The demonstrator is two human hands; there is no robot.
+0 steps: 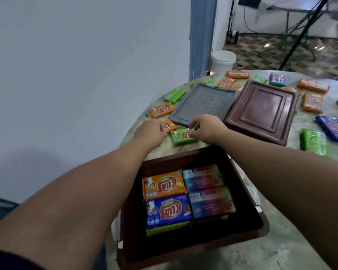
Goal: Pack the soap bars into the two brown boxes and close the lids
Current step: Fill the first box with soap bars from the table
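The left hand pinches an orange soap bar, the right hand curls its fingers on a green soap bar, so lift both cleanly and lay them flat atop the 4 bars in the open brown box.

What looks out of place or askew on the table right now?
Nothing is damaged or spilled. The grey lid lies upside down with its corner overlapping the brown lid, and soap bars lie scattered at all angles. The open brown box is only partly filled.
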